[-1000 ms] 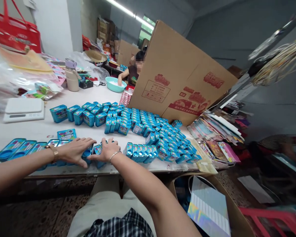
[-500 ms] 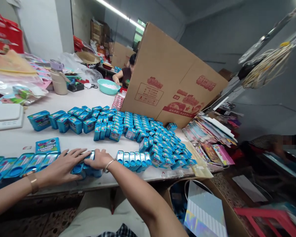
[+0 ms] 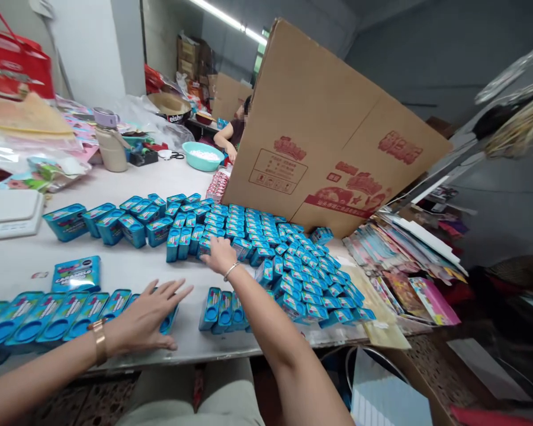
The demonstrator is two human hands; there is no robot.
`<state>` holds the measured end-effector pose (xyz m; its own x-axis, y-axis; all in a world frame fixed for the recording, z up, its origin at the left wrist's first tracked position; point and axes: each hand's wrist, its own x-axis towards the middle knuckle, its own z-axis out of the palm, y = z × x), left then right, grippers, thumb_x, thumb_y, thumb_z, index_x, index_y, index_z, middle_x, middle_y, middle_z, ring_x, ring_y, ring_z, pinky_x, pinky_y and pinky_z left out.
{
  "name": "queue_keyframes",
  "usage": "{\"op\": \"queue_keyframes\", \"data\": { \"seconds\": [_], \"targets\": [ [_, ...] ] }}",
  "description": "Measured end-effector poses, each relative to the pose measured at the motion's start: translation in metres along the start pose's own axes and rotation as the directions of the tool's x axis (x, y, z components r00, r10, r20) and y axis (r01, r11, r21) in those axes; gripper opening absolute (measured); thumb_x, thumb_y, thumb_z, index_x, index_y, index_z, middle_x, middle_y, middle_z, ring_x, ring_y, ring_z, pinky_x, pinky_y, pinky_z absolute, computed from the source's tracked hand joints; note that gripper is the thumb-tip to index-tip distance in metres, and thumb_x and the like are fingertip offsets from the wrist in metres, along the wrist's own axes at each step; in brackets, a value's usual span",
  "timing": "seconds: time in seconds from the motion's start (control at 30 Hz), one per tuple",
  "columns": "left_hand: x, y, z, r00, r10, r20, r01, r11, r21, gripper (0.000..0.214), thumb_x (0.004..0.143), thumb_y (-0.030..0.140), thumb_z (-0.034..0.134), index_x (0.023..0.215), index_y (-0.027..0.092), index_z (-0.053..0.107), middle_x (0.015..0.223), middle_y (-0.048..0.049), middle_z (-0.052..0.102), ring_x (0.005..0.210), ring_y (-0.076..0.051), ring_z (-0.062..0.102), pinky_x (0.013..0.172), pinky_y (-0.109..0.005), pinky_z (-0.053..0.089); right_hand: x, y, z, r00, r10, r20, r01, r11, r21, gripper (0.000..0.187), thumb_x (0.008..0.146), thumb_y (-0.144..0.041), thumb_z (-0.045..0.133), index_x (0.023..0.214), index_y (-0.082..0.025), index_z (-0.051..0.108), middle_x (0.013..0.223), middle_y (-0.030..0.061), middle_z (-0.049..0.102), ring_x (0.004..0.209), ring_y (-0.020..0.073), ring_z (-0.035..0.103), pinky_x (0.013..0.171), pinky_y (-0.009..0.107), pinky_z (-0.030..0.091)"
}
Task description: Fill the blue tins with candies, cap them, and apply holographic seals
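Many small blue boxes (image 3: 266,236) lie across the white table (image 3: 115,266). My left hand (image 3: 148,313) rests flat with spread fingers on the right end of a near row of blue boxes (image 3: 48,316) at the table's front edge. My right hand (image 3: 217,255) reaches forward onto the blue boxes in the middle of the table, its fingers curled over one; whether it grips is unclear. A short row of three upright blue boxes (image 3: 222,309) stands beside my right forearm. One flat blue box (image 3: 76,273) lies apart behind the near row.
A large cardboard box (image 3: 328,136) leans at the back right. A white scale (image 3: 9,213) sits at far left, a beige bottle (image 3: 111,142) and a teal bowl (image 3: 203,155) further back. Another person (image 3: 235,131) works behind. Printed cards (image 3: 395,260) pile at the right.
My right hand left the near row and reached forward to the middle boxes. My left hand stayed on the near row, fingers spread. The camera view shifted slightly.
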<state>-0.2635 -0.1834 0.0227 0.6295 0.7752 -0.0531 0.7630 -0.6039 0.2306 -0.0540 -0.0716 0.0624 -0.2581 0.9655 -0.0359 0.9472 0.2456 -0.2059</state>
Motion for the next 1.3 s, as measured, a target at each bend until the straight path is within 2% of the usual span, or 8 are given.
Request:
{"op": "queue_keyframes", "data": {
  "seconds": [0.13, 0.3, 0.43, 0.63, 0.73, 0.97, 1.1, 1.3],
  "targets": [
    [-0.001, 0.009, 0.002, 0.998, -0.057, -0.030, 0.057, 0.998, -0.005, 0.076, 0.072, 0.051, 0.069, 0.141, 0.020, 0.054, 0.134, -0.0168, 0.060, 0.123, -0.037, 0.052, 0.104, -0.052, 0.036, 0.030, 0.021, 0.030, 0.993, 0.115, -0.027, -0.117, 0.987, -0.112, 0.081, 0.087, -0.048, 0.064, 0.150, -0.009, 0.031, 0.160, 0.0241, 0.025, 0.147, 0.0382, 0.023, 0.112, 0.057, 0.031],
    [-0.004, 0.011, 0.006, 0.988, -0.151, -0.029, 0.150, 0.988, -0.043, 0.086, 0.071, 0.050, 0.069, 0.148, 0.022, 0.045, 0.130, -0.0161, 0.060, 0.117, -0.035, 0.053, 0.099, -0.048, 0.038, 0.037, 0.022, 0.054, 0.989, -0.062, -0.136, 0.022, 0.960, -0.278, 0.061, 0.087, -0.041, 0.065, 0.135, -0.007, 0.048, 0.144, 0.0263, 0.047, 0.136, 0.0379, 0.039, 0.114, 0.057, 0.024],
    [-0.005, 0.011, 0.005, 0.991, -0.127, -0.034, 0.125, 0.990, -0.071, 0.091, 0.066, 0.045, 0.071, 0.151, 0.028, 0.041, 0.130, -0.0140, 0.059, 0.123, -0.035, 0.050, 0.111, -0.052, 0.027, 0.036, 0.015, 0.045, 0.985, -0.099, -0.141, 0.052, 0.953, -0.299, 0.049, 0.083, -0.033, 0.067, 0.124, -0.010, 0.052, 0.120, 0.0206, 0.060, 0.108, 0.0319, 0.056, 0.100, 0.051, 0.039],
    [-0.005, 0.017, -0.003, 0.993, -0.117, 0.004, 0.117, 0.993, 0.007, 0.081, 0.067, 0.031, 0.059, 0.146, 0.020, 0.048, 0.122, -0.0176, 0.061, 0.119, -0.037, 0.052, 0.113, -0.056, 0.024, 0.030, -0.002, 0.029, 0.997, 0.033, -0.066, -0.047, 0.977, -0.210, 0.073, 0.071, -0.041, 0.076, 0.131, -0.014, 0.045, 0.127, 0.0200, 0.053, 0.113, 0.0315, 0.054, 0.085, 0.040, 0.048],
    [-0.003, 0.020, -0.001, 0.990, -0.138, 0.013, 0.137, 0.990, 0.044, 0.084, 0.063, 0.028, 0.058, 0.145, 0.013, 0.047, 0.125, -0.0202, 0.061, 0.119, -0.038, 0.052, 0.114, -0.058, 0.020, 0.024, -0.015, 0.019, 0.990, 0.137, 0.023, -0.130, 0.972, -0.195, 0.090, 0.068, -0.053, 0.075, 0.141, -0.019, 0.036, 0.130, 0.0204, 0.054, 0.116, 0.0347, 0.056, 0.092, 0.048, 0.044],
    [-0.008, 0.018, 0.013, 0.979, -0.178, -0.096, 0.184, 0.982, 0.050, 0.088, 0.065, 0.036, 0.062, 0.144, 0.004, 0.042, 0.127, -0.0253, 0.059, 0.121, -0.042, 0.050, 0.112, -0.064, 0.014, -0.009, -0.053, 0.014, 0.949, 0.063, 0.309, 0.000, 0.980, -0.200, 0.072, 0.079, -0.061, 0.058, 0.136, -0.017, 0.047, 0.122, 0.0181, 0.068, 0.119, 0.0378, 0.060, 0.108, 0.069, 0.017],
    [-0.010, 0.018, 0.016, 0.973, -0.186, -0.140, 0.197, 0.978, 0.067, 0.090, 0.069, 0.039, 0.063, 0.146, 0.002, 0.038, 0.126, -0.0255, 0.059, 0.121, -0.042, 0.050, 0.112, -0.064, 0.017, -0.045, -0.061, 0.021, 0.971, 0.037, 0.238, 0.009, 0.982, -0.189, 0.074, 0.083, -0.065, 0.050, 0.137, -0.014, 0.047, 0.125, 0.0219, 0.066, 0.120, 0.0396, 0.059, 0.110, 0.073, 0.009],
    [-0.013, 0.015, 0.016, 0.972, -0.169, -0.166, 0.174, 0.984, 0.019, 0.095, 0.070, 0.044, 0.062, 0.151, 0.005, 0.031, 0.130, -0.0255, 0.058, 0.122, -0.042, 0.050, 0.111, -0.066, 0.016, -0.067, -0.067, 0.023, 0.991, 0.065, 0.119, -0.055, 0.995, -0.085, 0.069, 0.089, -0.065, 0.040, 0.129, -0.011, 0.055, 0.134, 0.0248, 0.058, 0.128, 0.0382, 0.052, 0.113, 0.067, 0.019]
  ]
}}
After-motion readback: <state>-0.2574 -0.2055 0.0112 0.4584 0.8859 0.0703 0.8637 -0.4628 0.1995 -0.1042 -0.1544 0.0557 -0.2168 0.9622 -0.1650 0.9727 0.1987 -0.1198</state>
